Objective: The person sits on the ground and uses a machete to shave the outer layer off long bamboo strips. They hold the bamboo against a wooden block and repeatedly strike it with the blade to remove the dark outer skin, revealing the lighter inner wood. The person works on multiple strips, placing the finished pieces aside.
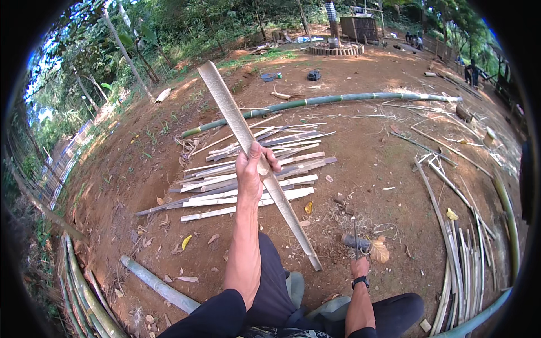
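Observation:
My left hand [255, 166] is wrapped round the middle of a long split bamboo piece [226, 104], raised in front of me. The piece slants from upper left to lower right, its pale hollow inner side showing, with a node near my fingers. Lower and to the right, my right hand [359, 267], with a dark watch on the wrist, is closed round the handle of a knife [355, 231]. Its thin blade points away from me, seen nearly edge-on. Just beyond that hand a short dark log [356, 243] lies on the ground, partly behind the blade.
A pile of split bamboo strips [248, 180] lies ahead on brown soil. Beyond it stretches a long green bamboo pole [315, 101]. More strips [465, 270] lie at right, and a thick bamboo pole [160, 284] is at lower left. People [472, 72] are far off at right.

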Demonstrator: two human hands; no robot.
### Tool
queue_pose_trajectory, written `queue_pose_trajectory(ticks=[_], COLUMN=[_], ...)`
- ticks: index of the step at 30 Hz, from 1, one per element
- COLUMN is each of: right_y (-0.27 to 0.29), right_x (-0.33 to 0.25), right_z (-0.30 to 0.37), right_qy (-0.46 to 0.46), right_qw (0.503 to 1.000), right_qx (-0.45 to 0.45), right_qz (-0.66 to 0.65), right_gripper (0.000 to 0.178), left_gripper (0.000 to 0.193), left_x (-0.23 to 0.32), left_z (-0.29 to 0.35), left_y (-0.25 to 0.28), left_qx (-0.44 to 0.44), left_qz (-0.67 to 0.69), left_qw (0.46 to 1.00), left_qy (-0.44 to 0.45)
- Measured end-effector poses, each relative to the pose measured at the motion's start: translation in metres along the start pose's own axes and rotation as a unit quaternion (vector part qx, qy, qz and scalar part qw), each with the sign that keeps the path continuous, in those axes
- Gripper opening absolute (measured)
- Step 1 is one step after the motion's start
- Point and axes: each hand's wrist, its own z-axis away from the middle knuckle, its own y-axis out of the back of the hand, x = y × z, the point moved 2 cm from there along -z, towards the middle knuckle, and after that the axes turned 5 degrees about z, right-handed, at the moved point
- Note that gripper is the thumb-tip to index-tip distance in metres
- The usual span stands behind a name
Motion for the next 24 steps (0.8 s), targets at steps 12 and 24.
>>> queue_pose_trajectory(ticks=[12, 24], right_y=[0.043, 0.023], right_x=[-0.023, -0.033], right_z=[0.007, 0.017], right_qy=[-0.047, -0.058], right_qw=[0.994, 0.961], right_qx=[0.012, 0.090], right_qz=[-0.097, -0.257], right_gripper=[0.029, 0.039], left_gripper=[0.040, 0.030], left_x=[0.082, -0.024], left_z=[0.002, 0.066], left_y=[-0.115, -0.097], left_qx=[-0.094, -0.336], left_qz=[-0.175, -0.482], left_qw=[0.970, 0.791], left_qy=[-0.141, 0.173])
